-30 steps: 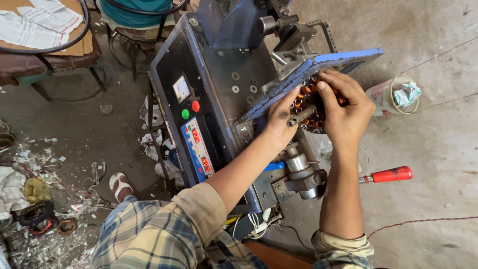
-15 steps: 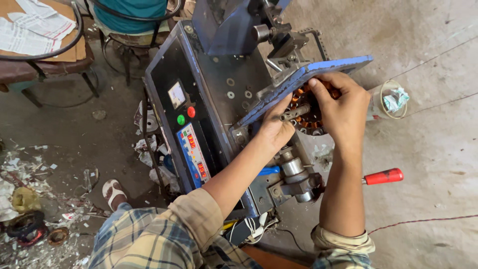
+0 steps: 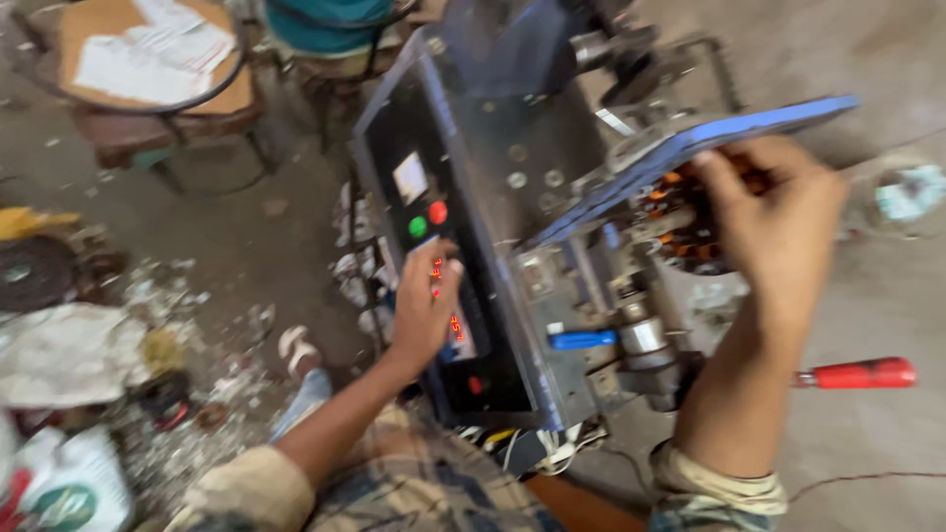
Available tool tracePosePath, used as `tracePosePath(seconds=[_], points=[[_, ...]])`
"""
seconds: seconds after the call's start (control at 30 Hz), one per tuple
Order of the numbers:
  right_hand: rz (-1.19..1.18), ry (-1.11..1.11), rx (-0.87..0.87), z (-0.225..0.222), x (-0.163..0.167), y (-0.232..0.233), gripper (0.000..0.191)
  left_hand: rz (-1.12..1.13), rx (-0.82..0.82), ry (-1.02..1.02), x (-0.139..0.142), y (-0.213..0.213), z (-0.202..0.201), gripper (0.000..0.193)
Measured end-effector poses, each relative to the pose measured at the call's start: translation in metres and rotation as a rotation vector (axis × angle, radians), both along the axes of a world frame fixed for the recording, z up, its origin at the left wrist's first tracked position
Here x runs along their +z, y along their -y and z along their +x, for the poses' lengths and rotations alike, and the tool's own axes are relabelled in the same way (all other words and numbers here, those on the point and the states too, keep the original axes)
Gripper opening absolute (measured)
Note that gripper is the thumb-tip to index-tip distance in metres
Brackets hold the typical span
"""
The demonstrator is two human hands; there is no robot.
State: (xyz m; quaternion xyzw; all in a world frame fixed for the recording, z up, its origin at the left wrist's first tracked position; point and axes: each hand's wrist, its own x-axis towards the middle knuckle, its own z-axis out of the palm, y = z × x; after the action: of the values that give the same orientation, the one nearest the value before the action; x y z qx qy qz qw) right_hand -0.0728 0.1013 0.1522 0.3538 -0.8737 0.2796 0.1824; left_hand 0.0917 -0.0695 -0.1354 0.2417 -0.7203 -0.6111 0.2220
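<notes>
A blue and black winding machine stands in front of me. On its dark control panel sit a green button and a red button. My left hand lies on the lower panel, fingers pressing over a lit red display. My right hand grips a round stator with copper coils mounted on the machine under a blue plate. The picture is blurred by motion.
A red-handled tool lies on the concrete floor at right. Scrap and litter cover the floor at left, beside my sandalled foot. A stool with cardboard and papers stands at the back left.
My left hand has left the stator and dropped to the control panel. My right hand stays on the stator. The view has shifted and blurred.
</notes>
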Motion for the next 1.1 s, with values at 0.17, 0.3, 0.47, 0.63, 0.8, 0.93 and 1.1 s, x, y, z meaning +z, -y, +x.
tracePosePath(seconds=[0.17,0.3,0.47,0.63,0.8,0.93,1.1], points=[[0.016,-0.026,-0.056,0.010,0.001,0.007,0.019,-0.076,-0.065,0.051,-0.078,0.028,0.000,0.075],[0.049,-0.048,-0.043,0.010,0.003,0.008,0.019,-0.002,-0.068,0.047,-0.097,0.011,0.001,0.077],[0.044,-0.021,-0.056,0.005,-0.001,0.003,0.019,-0.010,-0.060,0.078,-0.095,-0.001,0.007,0.076],[0.028,-0.066,-0.009,0.000,-0.004,-0.003,0.019,-0.107,-0.052,0.064,-0.070,0.026,0.012,0.058],[0.002,-0.043,0.019,-0.001,-0.002,-0.004,0.019,-0.110,0.171,-0.089,-0.003,0.017,0.003,0.039],[0.001,-0.013,-0.010,0.000,0.001,0.000,0.018,0.276,-0.359,-0.305,0.056,-0.016,-0.007,0.031],[0.005,-0.018,-0.021,0.001,0.003,0.000,0.017,0.917,-0.636,-0.505,0.107,-0.066,-0.058,0.055]])
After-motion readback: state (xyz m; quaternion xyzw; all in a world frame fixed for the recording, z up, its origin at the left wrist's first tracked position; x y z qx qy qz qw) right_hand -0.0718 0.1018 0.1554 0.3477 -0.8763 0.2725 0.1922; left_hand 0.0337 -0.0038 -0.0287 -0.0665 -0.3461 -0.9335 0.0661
